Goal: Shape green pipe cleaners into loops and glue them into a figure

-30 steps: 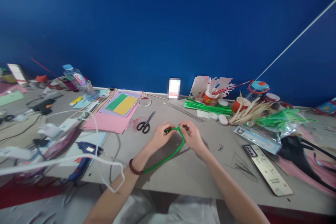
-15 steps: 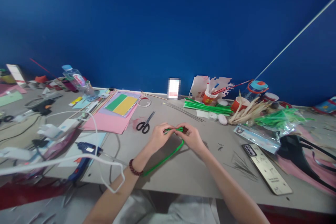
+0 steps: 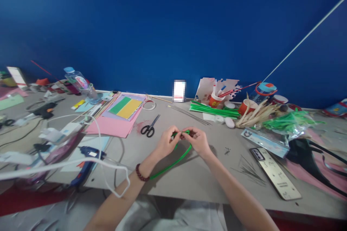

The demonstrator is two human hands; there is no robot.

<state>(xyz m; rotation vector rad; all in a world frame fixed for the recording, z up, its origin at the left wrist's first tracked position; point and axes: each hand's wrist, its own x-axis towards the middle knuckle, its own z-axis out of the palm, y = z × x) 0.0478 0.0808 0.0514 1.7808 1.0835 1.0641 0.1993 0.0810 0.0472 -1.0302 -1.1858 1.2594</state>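
Observation:
My left hand and my right hand meet over the middle of the table. Both are closed on a green pipe cleaner, pinching it between thumbs and fingers. It is bent into a small loop at the fingertips, while its long end curves down toward my left wrist, which wears a beaded bracelet. The exact fold between the fingers is partly hidden. Black-handled scissors lie to the left of my left hand. Behind my right hand rests a bundle of green pipe cleaners.
Coloured sheets, a blue glue gun and white cables occupy the left side. At the right are a phone, thin dark wires and a red pen cup. A blue wall stands behind.
My fingers have shifted slightly around the pipe cleaner's bent part, with the left hand a little more upright. The long end has moved slightly with them; the table items look unchanged.

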